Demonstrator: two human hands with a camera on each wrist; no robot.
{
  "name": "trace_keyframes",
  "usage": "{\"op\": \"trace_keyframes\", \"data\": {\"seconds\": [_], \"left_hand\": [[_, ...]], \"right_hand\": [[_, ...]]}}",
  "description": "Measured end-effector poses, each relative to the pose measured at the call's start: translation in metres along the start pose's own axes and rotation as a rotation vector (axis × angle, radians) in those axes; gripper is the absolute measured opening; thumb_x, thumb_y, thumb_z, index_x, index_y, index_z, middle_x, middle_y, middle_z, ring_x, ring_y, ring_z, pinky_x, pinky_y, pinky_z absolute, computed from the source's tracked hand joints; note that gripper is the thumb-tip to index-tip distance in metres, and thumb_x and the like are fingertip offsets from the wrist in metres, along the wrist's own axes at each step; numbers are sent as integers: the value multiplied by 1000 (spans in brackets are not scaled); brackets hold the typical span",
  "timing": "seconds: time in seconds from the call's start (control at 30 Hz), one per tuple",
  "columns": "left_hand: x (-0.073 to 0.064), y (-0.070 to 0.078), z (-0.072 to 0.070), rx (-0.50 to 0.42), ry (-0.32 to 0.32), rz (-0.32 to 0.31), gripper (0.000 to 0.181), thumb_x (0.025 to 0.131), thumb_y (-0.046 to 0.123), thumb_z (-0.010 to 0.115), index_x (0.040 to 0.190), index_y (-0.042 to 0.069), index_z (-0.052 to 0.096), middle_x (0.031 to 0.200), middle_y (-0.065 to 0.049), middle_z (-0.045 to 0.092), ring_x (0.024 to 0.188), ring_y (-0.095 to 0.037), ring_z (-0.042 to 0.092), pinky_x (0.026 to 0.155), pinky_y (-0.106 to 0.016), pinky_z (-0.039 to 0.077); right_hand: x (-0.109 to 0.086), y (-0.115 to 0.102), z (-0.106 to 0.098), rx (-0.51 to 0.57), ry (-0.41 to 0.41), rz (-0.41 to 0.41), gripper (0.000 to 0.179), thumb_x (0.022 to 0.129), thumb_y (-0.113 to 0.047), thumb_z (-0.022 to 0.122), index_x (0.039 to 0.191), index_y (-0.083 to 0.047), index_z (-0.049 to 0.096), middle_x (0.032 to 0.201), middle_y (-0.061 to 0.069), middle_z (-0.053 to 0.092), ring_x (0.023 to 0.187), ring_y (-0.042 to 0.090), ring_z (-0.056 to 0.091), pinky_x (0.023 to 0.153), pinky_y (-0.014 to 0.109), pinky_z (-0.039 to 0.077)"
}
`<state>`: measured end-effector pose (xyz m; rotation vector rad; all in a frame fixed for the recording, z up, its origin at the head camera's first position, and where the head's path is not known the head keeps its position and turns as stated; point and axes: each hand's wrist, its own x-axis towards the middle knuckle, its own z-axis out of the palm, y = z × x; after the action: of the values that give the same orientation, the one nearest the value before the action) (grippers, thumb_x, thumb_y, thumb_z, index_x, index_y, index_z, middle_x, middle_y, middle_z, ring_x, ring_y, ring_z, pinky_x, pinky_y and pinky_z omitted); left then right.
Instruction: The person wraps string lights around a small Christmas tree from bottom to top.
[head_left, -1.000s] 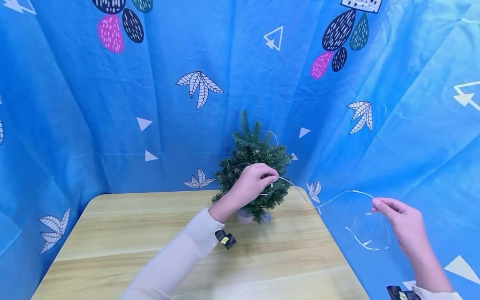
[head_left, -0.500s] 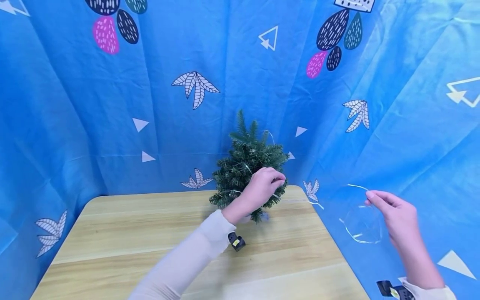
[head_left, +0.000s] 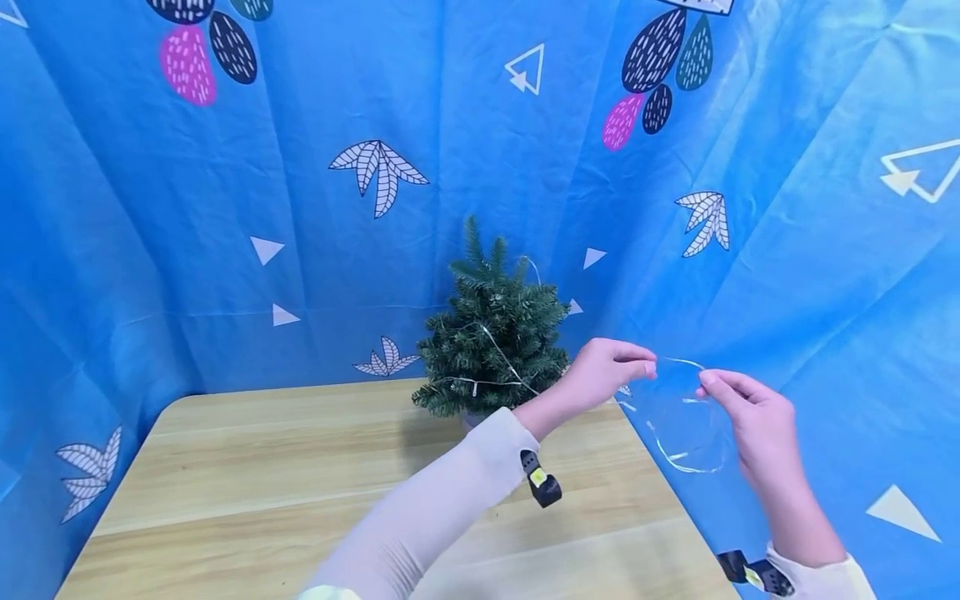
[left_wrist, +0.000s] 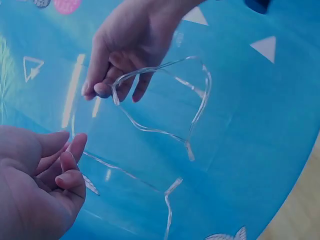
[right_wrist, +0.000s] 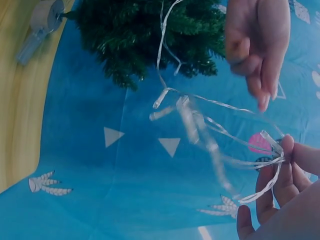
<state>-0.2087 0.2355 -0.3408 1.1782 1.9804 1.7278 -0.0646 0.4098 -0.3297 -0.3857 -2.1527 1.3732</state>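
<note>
We find a blue printed cloth backdrop [head_left: 420, 100] around a pale wood-grain table [head_left: 300, 492], both cut off by the frame. On the table stands a bushy green artificial tree [head_left: 517, 312]; its pale round base [right_wrist: 46, 15] is largely hidden behind the white left sleeve [head_left: 442, 492] in the head view. The left hand [head_left: 600, 371] extends past the tree, back upward, fingers partly curled with tips close together; we cannot tell whether they pinch or merely touch the clear thin-wire light string [left_wrist: 190, 150]. The right hand [head_left: 753, 421], raised beyond the table's right edge, firmly pinches the string's bunched loops. Another length crosses the tree's front, its course among the branches concealed. Several dangling bulbs [right_wrist: 189, 125] are blurred.
</note>
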Motion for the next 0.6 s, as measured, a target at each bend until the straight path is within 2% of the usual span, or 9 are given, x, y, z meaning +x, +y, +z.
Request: {"op": "trace_keyframes", "data": {"seconds": [0.17,0.27,0.33,0.47,0.6], "left_hand": [[10,-4,6,-122,5,-44,30,99,24,66,127,14,70,97,0,79,70,-6,58,64,-21,50],[13,-6,7,-127,-7,-54,29,98,25,67,125,15,72,101,1,78,68,-8,55,63,-21,49],[14,-6,8,-93,-11,-38,27,97,25,69,122,16,74,105,5,77,75,-5,59,67,-20,52],[17,-4,9,51,7,23,23,95,29,72,115,19,77,107,12,74,89,0,63,74,-20,54],[20,-1,11,169,26,57,16,95,30,71,107,22,79,103,15,74,86,0,62,71,-19,52]], "right_hand": [[-2,-1,6,42,-2,4,27,96,-29,70,112,-8,76,83,-15,72,101,7,56,82,12,44],[-4,0,9,55,-5,4,24,96,-29,70,110,-10,76,83,-15,72,103,7,56,84,11,44],[-4,0,10,80,-5,4,24,96,-27,71,109,-9,76,83,-13,72,103,7,56,84,11,44],[-6,-1,9,87,-7,-6,26,96,-27,70,110,-6,76,84,-13,72,101,7,57,83,11,44],[-8,-3,8,86,-1,-8,31,96,-26,70,114,-1,73,84,-13,72,100,7,57,82,10,45]]}}
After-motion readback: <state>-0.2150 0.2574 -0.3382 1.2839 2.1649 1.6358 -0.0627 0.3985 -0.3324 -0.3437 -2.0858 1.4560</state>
